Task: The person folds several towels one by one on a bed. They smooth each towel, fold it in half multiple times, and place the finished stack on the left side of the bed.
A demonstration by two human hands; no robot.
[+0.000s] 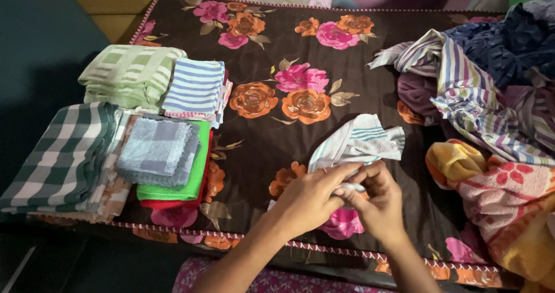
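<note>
A small white cloth with teal stripes (pixel 361 140) lies crumpled on the dark floral bedspread (pixel 324 50). My left hand (pixel 312 197) and my right hand (pixel 378 203) meet at its near edge, both pinching the fabric between fingers and thumb. On the left sit folded stacks: a grey-blue towel (pixel 156 151) on a green cloth (pixel 193 183), a blue-striped cloth (pixel 193 88), a green-striped cloth (pixel 130 73) and a green checked cloth (pixel 60 157).
A heap of unfolded laundry fills the right side: a striped cloth (pixel 457 79), dark blue fabric (pixel 514 41) and an orange and pink floral towel (pixel 497 195). The bed's near edge (pixel 219 235) runs below my forearms.
</note>
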